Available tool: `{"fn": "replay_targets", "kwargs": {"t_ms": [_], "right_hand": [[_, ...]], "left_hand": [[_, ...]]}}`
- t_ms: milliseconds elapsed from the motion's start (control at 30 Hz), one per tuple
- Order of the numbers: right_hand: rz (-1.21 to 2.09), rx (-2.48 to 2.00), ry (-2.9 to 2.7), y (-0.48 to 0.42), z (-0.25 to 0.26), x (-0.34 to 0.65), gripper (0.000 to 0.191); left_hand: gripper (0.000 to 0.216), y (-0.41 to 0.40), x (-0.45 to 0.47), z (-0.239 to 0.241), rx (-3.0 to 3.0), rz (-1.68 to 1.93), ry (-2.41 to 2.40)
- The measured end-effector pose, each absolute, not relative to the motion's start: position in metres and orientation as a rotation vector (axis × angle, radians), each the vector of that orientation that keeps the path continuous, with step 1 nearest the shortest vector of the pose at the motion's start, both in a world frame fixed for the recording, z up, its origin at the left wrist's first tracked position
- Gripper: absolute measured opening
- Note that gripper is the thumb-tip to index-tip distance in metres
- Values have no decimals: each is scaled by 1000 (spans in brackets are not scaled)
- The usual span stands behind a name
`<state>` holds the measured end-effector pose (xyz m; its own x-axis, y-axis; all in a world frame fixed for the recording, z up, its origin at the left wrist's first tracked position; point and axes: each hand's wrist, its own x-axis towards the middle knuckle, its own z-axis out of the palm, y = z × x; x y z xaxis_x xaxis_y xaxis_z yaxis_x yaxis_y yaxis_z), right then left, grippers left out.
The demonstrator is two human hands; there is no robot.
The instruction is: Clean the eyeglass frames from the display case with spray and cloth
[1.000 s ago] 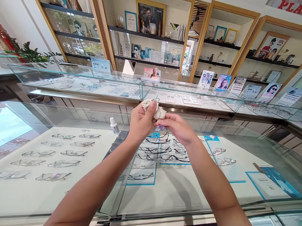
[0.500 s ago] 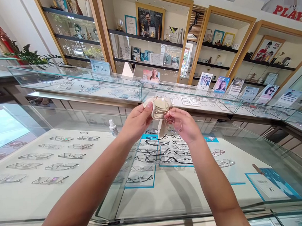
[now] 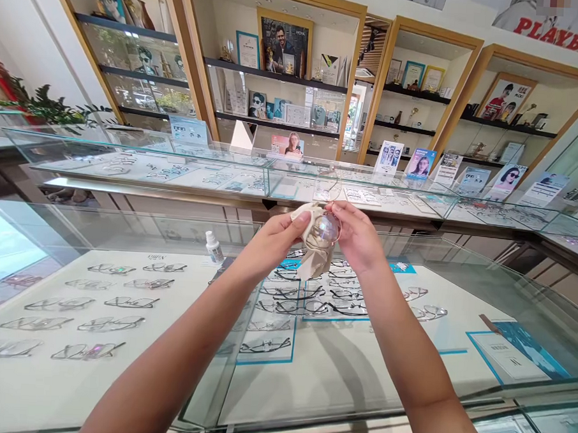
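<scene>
Both my hands are raised over a glass display counter (image 3: 118, 388). My left hand (image 3: 277, 236) pinches a beige cleaning cloth (image 3: 312, 251) that drapes down between the hands. My right hand (image 3: 359, 237) grips a pair of thin-rimmed glasses (image 3: 327, 226). One round lens rests against the cloth, and the rest of the frame sticks up behind my fingers. Under the glass top lie rows of glasses frames (image 3: 309, 299) on white and blue trays.
A small white spray bottle (image 3: 213, 246) stands on the counter left of my hands. A second glass counter (image 3: 253, 170) runs behind, with upright leaflets (image 3: 419, 163). Wooden wall shelves (image 3: 276, 69) hold framed pictures. A green plant (image 3: 49, 107) is at the far left.
The glasses have been turned so one lens faces me against the cloth. Both hands have shifted slightly right and the cloth hangs lower.
</scene>
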<state>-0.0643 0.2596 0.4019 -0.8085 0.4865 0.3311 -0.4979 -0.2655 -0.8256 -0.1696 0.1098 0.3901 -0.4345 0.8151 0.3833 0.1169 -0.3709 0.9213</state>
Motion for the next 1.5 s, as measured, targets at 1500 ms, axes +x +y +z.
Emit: {"fn": "replay_targets", "kwargs": {"t_ms": [1500], "right_hand": [[2180,112,-1319,250,394,-72,21]], "left_hand": [[40,116,-168,388,1421,1793,1267]]}}
